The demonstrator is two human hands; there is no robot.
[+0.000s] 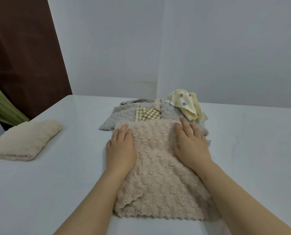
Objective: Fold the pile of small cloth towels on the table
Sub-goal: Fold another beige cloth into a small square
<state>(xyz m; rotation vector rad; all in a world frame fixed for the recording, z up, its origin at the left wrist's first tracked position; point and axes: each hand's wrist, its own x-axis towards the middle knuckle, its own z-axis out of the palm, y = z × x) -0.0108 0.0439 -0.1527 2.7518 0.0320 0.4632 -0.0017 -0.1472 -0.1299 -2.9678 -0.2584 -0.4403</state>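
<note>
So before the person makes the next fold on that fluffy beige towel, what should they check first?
1. Both hands flat on the beige towel, left hand, right hand: ok.
2. Towel lying flat: not ok, its near left corner is turned over.
3. Far edge clear of the pile: not ok, it overlaps the grey towel.
4. Bare table beside it for folding: ok.
5. Finished folded towel set apart at the left: ok.
</note>
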